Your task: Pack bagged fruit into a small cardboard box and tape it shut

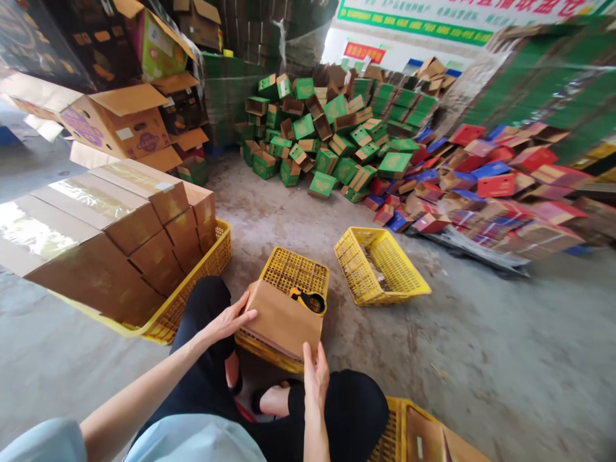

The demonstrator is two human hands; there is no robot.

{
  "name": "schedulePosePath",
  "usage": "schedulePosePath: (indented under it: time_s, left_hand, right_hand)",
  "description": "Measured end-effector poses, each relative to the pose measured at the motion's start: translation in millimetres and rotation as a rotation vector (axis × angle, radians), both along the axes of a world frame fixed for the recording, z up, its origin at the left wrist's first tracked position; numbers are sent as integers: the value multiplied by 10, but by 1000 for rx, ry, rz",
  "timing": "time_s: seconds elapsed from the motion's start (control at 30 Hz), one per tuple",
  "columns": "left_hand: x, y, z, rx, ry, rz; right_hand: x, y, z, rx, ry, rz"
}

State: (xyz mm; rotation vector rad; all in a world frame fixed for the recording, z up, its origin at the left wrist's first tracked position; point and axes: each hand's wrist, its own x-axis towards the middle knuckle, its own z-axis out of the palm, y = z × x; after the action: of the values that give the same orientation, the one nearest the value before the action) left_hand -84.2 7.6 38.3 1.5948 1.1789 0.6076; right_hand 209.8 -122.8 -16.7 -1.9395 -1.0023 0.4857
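A plain brown cardboard box [282, 321] is in front of my knees, over an upside-down yellow plastic crate [293, 266]. My left hand [234, 319] holds the box at its left end, with the fingers along the edge. At the near right corner, my right hand [316, 372] grips it, fingertips against the side. A yellow and black tape dispenser [308, 299] shows just beyond the box's far edge, partly hidden by it. The underside of the box is hidden.
Stacked taped boxes [129, 218] fill a yellow crate [168, 314] at left. A tilted yellow crate [385, 269] lies at right. Flat cardboard [433, 436] sits in another crate [395, 423] near my right knee. Green boxes [303, 127] and red-blue boxes [495, 186] are heaped behind.
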Motion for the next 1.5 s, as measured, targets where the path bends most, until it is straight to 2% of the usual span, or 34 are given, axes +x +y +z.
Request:
schedulePosePath:
  time_s: [0.07,0.17,0.23,0.33,0.4,0.5,0.67,0.87,1.13,1.3,1.4,1.5]
  left_hand:
    - [162,-23,-218,-38,-12,8]
    - [331,-111,-524,-70,59,82]
    - [360,-201,-668,-81,82,110]
    - [316,-342,-794,-30,58,123]
    - [276,-407,-836,13,34,121]
    - [237,-433,-862,10,23,114]
    - [176,-370,-881,-26,-37,93]
    - [78,-288,-969,-58,-259,-7]
    - [95,-258,-958,-8,-319,5]
    - [98,-323,-1010,7,-331,40]
    - [90,-379,-1079,32,-264,37]
    - [88,-446,-1124,157,-120,7]
  right_hand:
    - [83,-95,22,-76,-44,-58]
    - [39,-180,-19,-109,-140,-4]
    - [-49,-205,-73,-92,-218,30]
    - [-189,-191,-127,-115,-348,7]
    - [-275,-136,-125,-137,-410,16]
    - [-420,1,-91,-142,-446,115]
    - [-735,252,-47,-181,-474,281]
    - [-1113,521,6,-175,-506,466]
    - [-1574,842,96,-150,-585,697]
    - [-1596,701,103,-124,-628,744]
    - [-1463,450,85,-94,-647,733]
    - [-1223,160,39,-93,-688,666]
